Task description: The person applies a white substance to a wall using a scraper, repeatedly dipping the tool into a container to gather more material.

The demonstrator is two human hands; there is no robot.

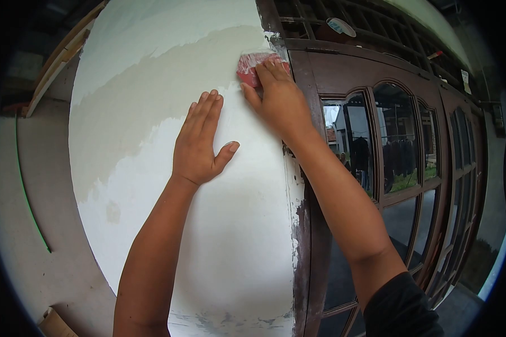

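Note:
My left hand (199, 137) lies flat against the white wall (236, 236), fingers stretched upward and thumb out to the right, with nothing in it. Higher up and to the right, my right hand (278, 101) grips a red putty scraper (246, 68) smeared with white paste. The scraper is at the wall surface beside the dark door frame, and my fingers cover part of it. A greyish, damp-looking band (135, 84) crosses the upper wall, with whiter coating below it.
A dark brown wooden door (376, 196) with glass panes stands to the right. Its frame edge (301, 253) carries white smears. On the left are a green strip (31, 202) against a grey wall and a wooden board (59, 59). A round container (337, 28) sits above the door.

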